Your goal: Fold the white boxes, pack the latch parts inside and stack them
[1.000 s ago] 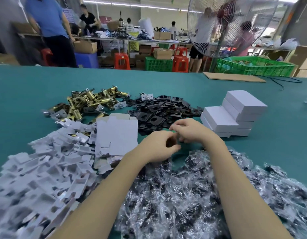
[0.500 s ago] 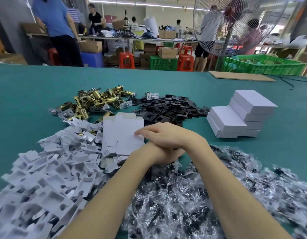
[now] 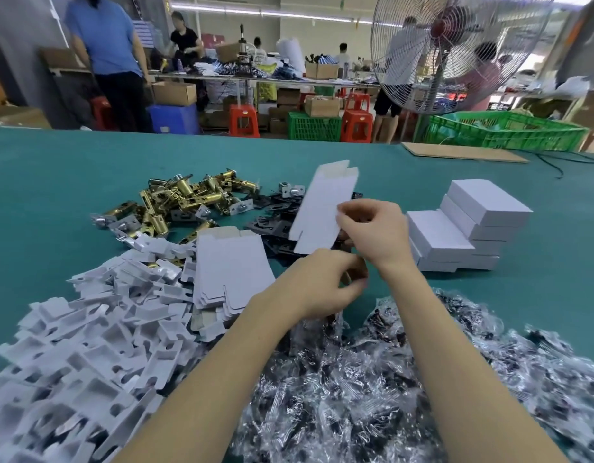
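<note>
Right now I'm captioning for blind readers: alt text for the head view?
Two hands lift a flat white box blank above a teal table, right hand pinching its edge, left hand below; brass latches and stacked white boxes lie beyond.

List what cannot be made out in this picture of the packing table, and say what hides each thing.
Head view only:
- Left hand fingertips: curled under, behind the hand's back; whether they hold anything cannot be told.
- Flat box blank, lower right edge: covered by the right hand.
- Black plates: partly behind the blank.
- Bagged parts: blurred by glare.
- White inserts: cut off at the left edge.
</note>
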`<state>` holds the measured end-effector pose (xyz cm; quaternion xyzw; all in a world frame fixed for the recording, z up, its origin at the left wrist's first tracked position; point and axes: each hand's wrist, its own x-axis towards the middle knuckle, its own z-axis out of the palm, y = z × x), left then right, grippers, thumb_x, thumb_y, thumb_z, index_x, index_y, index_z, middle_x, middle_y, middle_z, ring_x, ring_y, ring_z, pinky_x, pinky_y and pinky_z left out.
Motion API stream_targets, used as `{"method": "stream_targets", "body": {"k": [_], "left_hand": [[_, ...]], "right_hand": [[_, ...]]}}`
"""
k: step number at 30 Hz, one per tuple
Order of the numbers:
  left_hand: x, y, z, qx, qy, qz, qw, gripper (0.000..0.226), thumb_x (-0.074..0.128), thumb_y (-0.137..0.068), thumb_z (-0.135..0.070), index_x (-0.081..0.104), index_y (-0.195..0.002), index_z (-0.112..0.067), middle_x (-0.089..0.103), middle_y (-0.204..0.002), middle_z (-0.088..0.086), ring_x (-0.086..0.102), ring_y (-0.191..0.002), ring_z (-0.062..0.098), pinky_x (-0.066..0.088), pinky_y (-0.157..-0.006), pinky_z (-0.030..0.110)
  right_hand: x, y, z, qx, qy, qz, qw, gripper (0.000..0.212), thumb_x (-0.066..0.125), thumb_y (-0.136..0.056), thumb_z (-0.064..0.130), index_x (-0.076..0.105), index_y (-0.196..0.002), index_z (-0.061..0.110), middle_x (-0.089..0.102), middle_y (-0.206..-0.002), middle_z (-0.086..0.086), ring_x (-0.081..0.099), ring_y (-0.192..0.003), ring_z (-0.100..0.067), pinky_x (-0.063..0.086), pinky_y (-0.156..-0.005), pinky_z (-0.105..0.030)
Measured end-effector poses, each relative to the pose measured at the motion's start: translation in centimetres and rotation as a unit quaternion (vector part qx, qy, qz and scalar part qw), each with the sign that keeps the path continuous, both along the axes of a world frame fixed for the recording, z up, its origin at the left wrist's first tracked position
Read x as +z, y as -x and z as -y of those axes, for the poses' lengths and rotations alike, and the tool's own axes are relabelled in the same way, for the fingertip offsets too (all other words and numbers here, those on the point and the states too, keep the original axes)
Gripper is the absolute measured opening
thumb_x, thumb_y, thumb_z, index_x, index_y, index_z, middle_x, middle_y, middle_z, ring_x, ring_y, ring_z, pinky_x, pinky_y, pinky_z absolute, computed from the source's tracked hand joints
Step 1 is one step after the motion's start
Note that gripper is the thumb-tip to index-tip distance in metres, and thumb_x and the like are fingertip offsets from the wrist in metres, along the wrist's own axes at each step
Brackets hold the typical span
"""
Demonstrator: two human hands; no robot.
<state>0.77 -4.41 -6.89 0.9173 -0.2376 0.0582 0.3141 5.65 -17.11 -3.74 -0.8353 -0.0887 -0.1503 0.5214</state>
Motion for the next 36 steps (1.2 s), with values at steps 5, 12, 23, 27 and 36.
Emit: {"method": "stream_targets", "body": {"k": [5, 12, 23, 27, 36], "left_hand": [[2.1, 0.7, -0.5, 0.098, 0.107, 0.067, 0.987, 0.006, 0.062, -0.096, -0.035, 0.066, -0.096, -0.03, 0.066, -0.086, -0.024, 0.059, -0.068, 0.004, 0.049, -0.068, 0.03], [3.5, -0.5, -1.1, 0.211, 0.282, 0.013, 0.936, 0.11, 0.085, -0.069, -0.061, 0.028, -0.154, -0.02, 0.044, -0.147, -0.001, 0.044, -0.136, 0.017, 0.043, -0.112, 0.042], [2.9, -0.6, -0.8, 0.214, 0.295, 0.039, 0.931, 0.129, 0.09, -0.059, -0.061, 0.017, -0.159, -0.022, 0.042, -0.155, -0.003, 0.044, -0.14, 0.016, 0.043, -0.113, 0.043], [3.0, -0.6, -0.8, 0.209, 0.229, 0.09, 0.946, 0.124, 0.091, -0.064, -0.055, 0.02, -0.159, -0.021, 0.034, -0.16, -0.007, 0.034, -0.145, 0.011, 0.036, -0.115, 0.032], [2.3, -0.7, -0.5, 0.166, 0.155, 0.113, 0.967, 0.121, 0.091, -0.065, -0.048, 0.019, -0.16, -0.022, 0.032, -0.156, -0.008, 0.031, -0.142, 0.015, 0.026, -0.109, 0.025]], "right_hand": [[1.3, -0.1, 2.6, 0.031, -0.115, -0.096, 0.988, 0.057, 0.068, -0.084, -0.004, 0.042, -0.132, 0.013, 0.071, -0.09, -0.009, 0.072, -0.06, -0.017, 0.059, -0.06, -0.03], [3.7, 1.5, 3.7, 0.246, 0.134, -0.146, 0.949, 0.047, 0.066, -0.092, -0.003, 0.058, -0.127, 0.027, 0.071, -0.103, -0.01, 0.078, -0.076, -0.028, 0.063, -0.065, -0.032], [5.8, 2.7, 3.5, 0.295, 0.154, -0.092, 0.939, 0.044, 0.06, -0.085, -0.001, 0.066, -0.124, 0.015, 0.074, -0.107, -0.008, 0.065, -0.086, -0.02, 0.057, -0.089, -0.047], [6.4, 2.9, 2.7, 0.265, -0.002, -0.093, 0.96, 0.03, 0.063, -0.087, 0.027, 0.071, -0.112, 0.014, 0.069, -0.094, -0.006, 0.062, -0.084, -0.017, 0.055, -0.081, -0.042], [5.9, 1.7, 1.9, 0.073, 0.037, -0.027, 0.996, 0.028, 0.059, -0.089, 0.014, 0.059, -0.09, -0.015, 0.051, -0.073, -0.013, 0.043, -0.07, -0.02, 0.038, -0.066, -0.036]]}}
